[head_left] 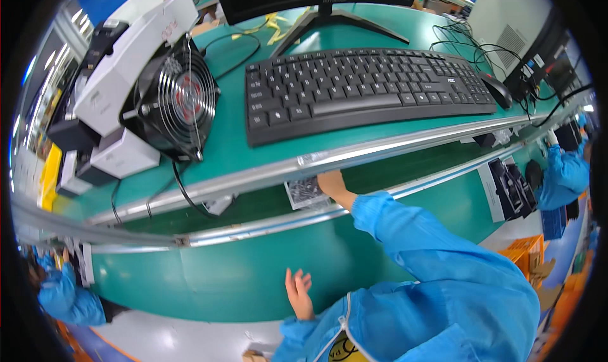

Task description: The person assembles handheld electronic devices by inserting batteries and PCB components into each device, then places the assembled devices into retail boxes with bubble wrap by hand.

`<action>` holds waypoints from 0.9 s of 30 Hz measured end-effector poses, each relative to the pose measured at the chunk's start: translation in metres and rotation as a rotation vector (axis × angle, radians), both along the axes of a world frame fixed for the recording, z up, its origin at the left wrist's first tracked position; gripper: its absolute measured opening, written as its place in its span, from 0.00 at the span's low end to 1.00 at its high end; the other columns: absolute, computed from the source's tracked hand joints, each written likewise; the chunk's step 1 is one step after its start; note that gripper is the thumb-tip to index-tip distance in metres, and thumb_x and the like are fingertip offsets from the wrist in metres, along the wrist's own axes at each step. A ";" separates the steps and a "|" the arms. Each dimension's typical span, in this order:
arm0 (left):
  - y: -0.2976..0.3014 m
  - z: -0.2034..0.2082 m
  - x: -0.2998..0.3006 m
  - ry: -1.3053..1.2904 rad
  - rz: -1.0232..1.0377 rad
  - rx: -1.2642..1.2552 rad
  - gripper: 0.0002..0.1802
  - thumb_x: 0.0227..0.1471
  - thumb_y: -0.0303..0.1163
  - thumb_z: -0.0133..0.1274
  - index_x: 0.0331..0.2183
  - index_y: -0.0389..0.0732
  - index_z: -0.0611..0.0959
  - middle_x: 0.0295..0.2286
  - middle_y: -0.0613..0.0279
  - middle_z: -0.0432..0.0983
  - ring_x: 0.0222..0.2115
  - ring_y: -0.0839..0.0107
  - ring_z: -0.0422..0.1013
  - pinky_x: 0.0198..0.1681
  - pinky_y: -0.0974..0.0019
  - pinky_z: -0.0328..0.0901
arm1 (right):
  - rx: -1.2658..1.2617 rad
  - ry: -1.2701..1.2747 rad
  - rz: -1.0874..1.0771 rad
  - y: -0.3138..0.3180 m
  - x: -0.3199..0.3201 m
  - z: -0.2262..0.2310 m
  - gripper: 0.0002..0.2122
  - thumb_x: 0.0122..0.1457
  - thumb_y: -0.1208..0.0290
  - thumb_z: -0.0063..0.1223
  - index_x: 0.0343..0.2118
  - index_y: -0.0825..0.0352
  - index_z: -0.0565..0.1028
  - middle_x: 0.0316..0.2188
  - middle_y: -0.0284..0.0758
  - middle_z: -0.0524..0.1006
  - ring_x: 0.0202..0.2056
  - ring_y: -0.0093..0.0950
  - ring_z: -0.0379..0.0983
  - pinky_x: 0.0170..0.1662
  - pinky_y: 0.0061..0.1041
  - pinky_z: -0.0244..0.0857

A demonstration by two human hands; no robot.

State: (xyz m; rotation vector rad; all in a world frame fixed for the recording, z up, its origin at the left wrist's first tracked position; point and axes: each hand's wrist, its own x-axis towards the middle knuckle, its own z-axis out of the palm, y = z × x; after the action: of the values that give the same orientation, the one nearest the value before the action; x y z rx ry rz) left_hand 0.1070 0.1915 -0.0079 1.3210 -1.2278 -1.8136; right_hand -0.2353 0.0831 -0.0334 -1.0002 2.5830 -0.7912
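My right hand (331,183) reaches under the front rail of the raised shelf. It is at the right side of a small white-edged box or tray (305,193) that holds dark, shiny pieces too small to name. The fingers are mostly hidden by the hand itself and the shelf edge, so a grip cannot be made out. Lower down, my left hand (299,292) hovers over the near edge of the green worktop (221,279). Its fingers are apart and nothing is in it.
On the upper shelf stand a black keyboard (373,89), a mouse (496,90), a monitor stand (326,23) and a round fan with a wire guard (183,96). White boxes (136,58) are stacked at left. A cable (183,191) hangs over the rail. Co-workers in blue sit at both sides.
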 end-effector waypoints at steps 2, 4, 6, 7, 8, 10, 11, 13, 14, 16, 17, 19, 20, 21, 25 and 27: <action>0.002 -0.013 0.027 -0.025 -0.019 0.058 0.29 0.65 0.37 0.42 0.61 0.36 0.57 0.48 0.48 0.71 0.42 0.62 0.73 0.45 0.62 0.69 | -0.255 0.137 -0.038 -0.012 -0.023 -0.044 0.13 0.62 0.65 0.43 0.39 0.71 0.73 0.40 0.50 0.76 0.45 0.42 0.71 0.49 0.38 0.63; -0.007 -0.016 0.072 -0.070 -0.001 0.075 0.28 0.65 0.37 0.42 0.61 0.36 0.58 0.48 0.48 0.71 0.42 0.62 0.74 0.44 0.62 0.69 | -0.363 0.067 -0.061 -0.032 -0.009 -0.051 0.14 0.60 0.66 0.45 0.40 0.72 0.73 0.40 0.51 0.75 0.45 0.43 0.70 0.48 0.38 0.63; -0.018 -0.013 0.106 -0.184 0.062 0.160 0.28 0.64 0.37 0.43 0.61 0.36 0.58 0.47 0.49 0.71 0.41 0.63 0.74 0.43 0.63 0.69 | -0.465 0.005 -0.089 -0.046 0.000 -0.047 0.14 0.59 0.66 0.47 0.41 0.73 0.72 0.40 0.53 0.74 0.45 0.45 0.70 0.48 0.38 0.63; -0.027 -0.013 0.117 -0.193 0.044 0.155 0.28 0.64 0.37 0.43 0.61 0.36 0.58 0.47 0.49 0.71 0.41 0.63 0.74 0.43 0.63 0.69 | -0.508 -0.024 -0.110 -0.051 0.002 -0.044 0.15 0.58 0.66 0.48 0.41 0.74 0.72 0.40 0.53 0.74 0.45 0.46 0.70 0.48 0.38 0.63; -0.035 -0.015 0.124 -0.214 0.032 0.138 0.28 0.64 0.37 0.43 0.60 0.35 0.58 0.47 0.49 0.71 0.40 0.64 0.74 0.43 0.63 0.69 | -0.538 -0.046 -0.144 -0.050 0.000 -0.041 0.15 0.57 0.67 0.50 0.42 0.74 0.72 0.41 0.54 0.74 0.45 0.47 0.69 0.48 0.38 0.63; -0.047 -0.015 0.122 -0.225 -0.022 0.116 0.29 0.63 0.37 0.45 0.60 0.35 0.59 0.45 0.51 0.72 0.39 0.66 0.73 0.42 0.65 0.69 | -0.582 -0.063 -0.251 -0.033 -0.014 -0.037 0.16 0.56 0.67 0.52 0.42 0.75 0.72 0.41 0.55 0.73 0.45 0.48 0.69 0.48 0.39 0.63; -0.049 -0.018 0.114 -0.220 -0.094 0.138 0.29 0.63 0.37 0.45 0.60 0.35 0.59 0.45 0.51 0.72 0.39 0.66 0.73 0.42 0.65 0.69 | -0.600 -0.053 -0.315 -0.016 -0.023 -0.032 0.17 0.55 0.67 0.53 0.43 0.76 0.71 0.41 0.56 0.72 0.45 0.49 0.69 0.48 0.39 0.63; -0.078 -0.022 0.126 -0.251 -0.086 -0.002 0.26 0.62 0.35 0.48 0.56 0.34 0.64 0.43 0.52 0.72 0.38 0.67 0.73 0.41 0.67 0.68 | -0.803 -0.227 -0.423 -0.028 0.033 0.010 0.24 0.53 0.68 0.57 0.50 0.76 0.66 0.43 0.54 0.71 0.45 0.48 0.68 0.46 0.38 0.63; -0.094 -0.026 0.126 -0.246 -0.078 -0.055 0.15 0.60 0.34 0.50 0.44 0.32 0.73 0.35 0.54 0.75 0.35 0.69 0.74 0.39 0.68 0.69 | -0.671 -0.396 -0.390 -0.011 0.062 0.032 0.26 0.54 0.68 0.57 0.54 0.74 0.62 0.44 0.51 0.71 0.47 0.44 0.69 0.49 0.36 0.63; -0.102 -0.031 0.092 -0.236 -0.347 -0.067 0.12 0.60 0.34 0.50 0.37 0.33 0.75 0.30 0.56 0.75 0.33 0.70 0.73 0.38 0.68 0.69 | -0.808 -0.381 -0.398 0.081 0.105 -0.008 0.21 0.58 0.70 0.54 0.53 0.69 0.65 0.46 0.42 0.70 0.44 0.31 0.69 0.47 0.30 0.65; -0.106 -0.030 0.072 -0.253 -0.476 -0.119 0.13 0.60 0.34 0.50 0.30 0.33 0.76 0.26 0.58 0.75 0.31 0.71 0.73 0.37 0.68 0.69 | -0.723 -0.233 -0.403 0.120 0.141 -0.024 0.22 0.59 0.72 0.51 0.56 0.68 0.63 0.46 0.42 0.69 0.43 0.32 0.70 0.48 0.29 0.65; -0.126 -0.026 0.051 -0.250 -0.541 -0.169 0.15 0.60 0.34 0.50 0.25 0.33 0.75 0.21 0.59 0.73 0.27 0.73 0.72 0.35 0.69 0.69 | -0.481 -0.483 -0.334 0.162 0.212 -0.007 0.23 0.60 0.73 0.49 0.59 0.67 0.62 0.48 0.42 0.69 0.41 0.28 0.71 0.49 0.29 0.64; -0.130 -0.027 0.037 -0.192 -0.641 -0.186 0.15 0.60 0.33 0.50 0.25 0.33 0.75 0.23 0.58 0.74 0.28 0.73 0.71 0.35 0.69 0.69 | -0.345 -0.470 -0.288 0.188 0.229 0.001 0.23 0.61 0.74 0.48 0.59 0.67 0.61 0.49 0.42 0.68 0.41 0.27 0.71 0.49 0.28 0.65; -0.125 -0.030 0.019 -0.127 -0.741 -0.191 0.15 0.60 0.33 0.49 0.25 0.33 0.75 0.24 0.58 0.74 0.28 0.73 0.71 0.34 0.69 0.69 | -0.347 -0.432 -0.365 0.211 0.223 0.009 0.23 0.61 0.74 0.48 0.59 0.67 0.61 0.49 0.42 0.68 0.41 0.27 0.71 0.49 0.28 0.65; -0.075 -0.007 -0.037 0.002 -0.910 -0.183 0.11 0.60 0.29 0.49 0.41 0.32 0.75 0.33 0.58 0.74 0.32 0.72 0.72 0.36 0.70 0.68 | -0.607 -0.172 -0.728 0.282 0.188 0.045 0.22 0.61 0.73 0.50 0.58 0.67 0.63 0.52 0.40 0.68 0.42 0.25 0.71 0.47 0.26 0.66; -0.064 -0.006 -0.057 0.013 -1.013 -0.175 0.13 0.59 0.28 0.50 0.45 0.33 0.73 0.34 0.58 0.74 0.33 0.72 0.73 0.38 0.70 0.68 | -0.671 -0.079 -0.871 0.310 0.165 0.051 0.22 0.61 0.72 0.52 0.58 0.66 0.64 0.52 0.39 0.69 0.41 0.24 0.71 0.46 0.25 0.66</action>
State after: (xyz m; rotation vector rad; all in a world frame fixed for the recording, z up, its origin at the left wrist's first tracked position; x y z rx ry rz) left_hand 0.0496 0.1279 -0.0135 0.5770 -2.2319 -2.2329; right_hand -0.0700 0.3928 0.0181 0.1430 2.6743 -1.9252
